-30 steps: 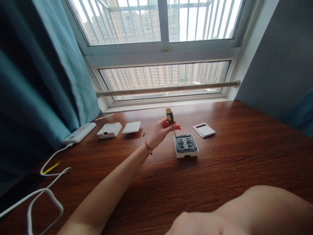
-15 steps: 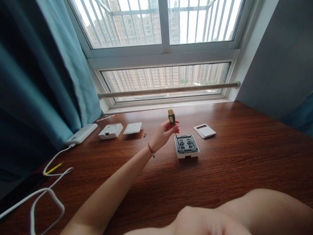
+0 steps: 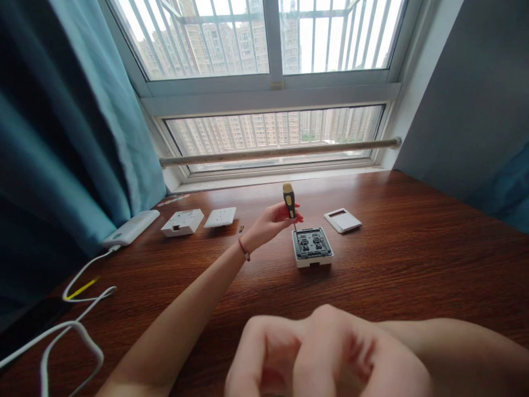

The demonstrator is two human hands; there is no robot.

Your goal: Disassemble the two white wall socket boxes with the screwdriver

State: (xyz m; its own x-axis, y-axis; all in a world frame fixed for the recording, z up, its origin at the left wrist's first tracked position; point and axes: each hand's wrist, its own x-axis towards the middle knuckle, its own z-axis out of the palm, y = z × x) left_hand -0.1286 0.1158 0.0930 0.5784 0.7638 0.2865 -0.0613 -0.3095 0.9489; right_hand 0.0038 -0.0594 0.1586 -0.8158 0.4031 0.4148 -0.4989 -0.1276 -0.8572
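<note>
My left hand (image 3: 273,223) is closed round the lower handle of a screwdriver (image 3: 289,201), black with yellowish parts. The screwdriver stands almost upright, its tip at the left side of a wall switch (image 3: 313,245) with its dark inner frame exposed, sitting on a white box. Close to the camera, at the bottom, my right hand (image 3: 330,353) is closed with its fingers bent. Its fingertips are cut off by the picture edge, so anything in them is hidden. A white cover plate (image 3: 343,220) lies to the right of the switch.
On the left of the wooden table (image 3: 397,264) are a white mounting box (image 3: 183,223), a white socket panel (image 3: 220,217) and small screws (image 3: 241,228). A white power strip (image 3: 131,228) trails its cable (image 3: 85,325) past a yellow stick (image 3: 84,288). The window stands behind.
My right hand has risen further into view at the bottom, its bent fingers now showing. My left hand keeps the screwdriver at the switch. The whole view has shifted slightly.
</note>
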